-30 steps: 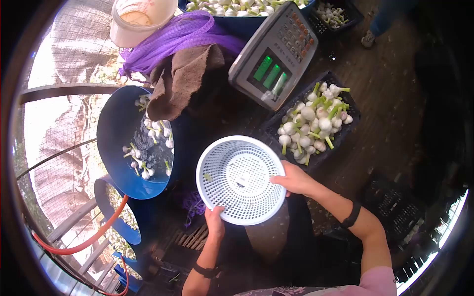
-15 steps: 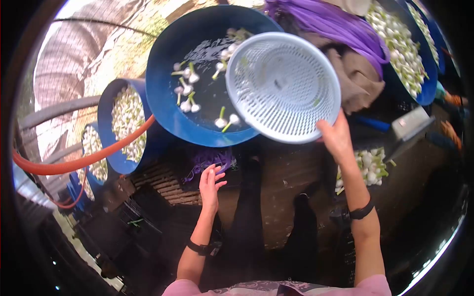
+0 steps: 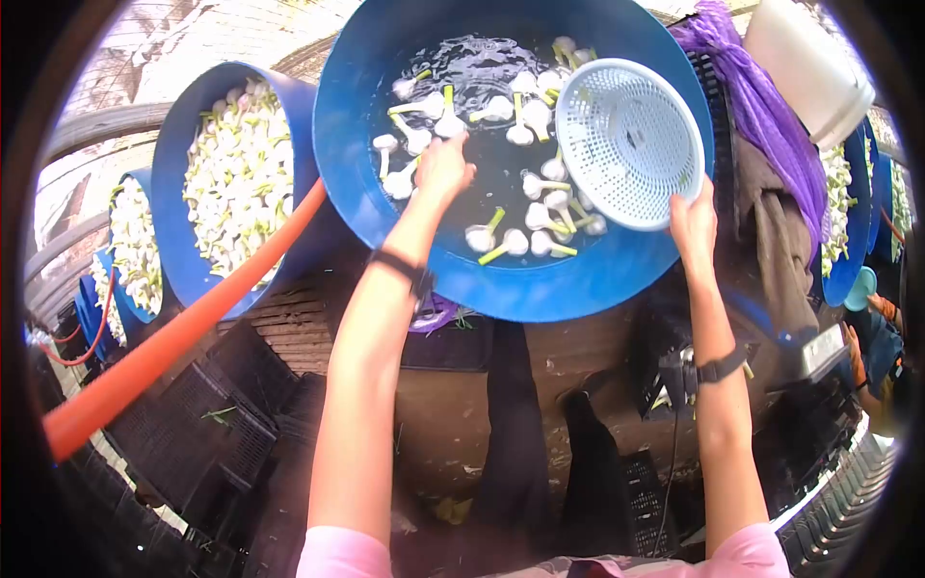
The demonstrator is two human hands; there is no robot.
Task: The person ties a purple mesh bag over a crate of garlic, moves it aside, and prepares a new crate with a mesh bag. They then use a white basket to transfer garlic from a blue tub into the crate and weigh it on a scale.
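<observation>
1 white colander (image 3: pixel 631 144), 1 white bucket (image 3: pixel 807 72)

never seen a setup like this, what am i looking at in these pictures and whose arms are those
There is no machine here: the arms belong to a person working bare-handed. The camera sits on that person's head and looks forward and down, so the arms reach up from the bottom of the picture.

In front is a big blue tub with water in it, where loose garlic bulbs with short green stems lie. The right hand grips the rim of a white colander at the tub's right side; no bulbs show inside it. The left hand is down among the bulbs; its fingertips are partly hidden, so I can't tell whether it grasps one.
</observation>
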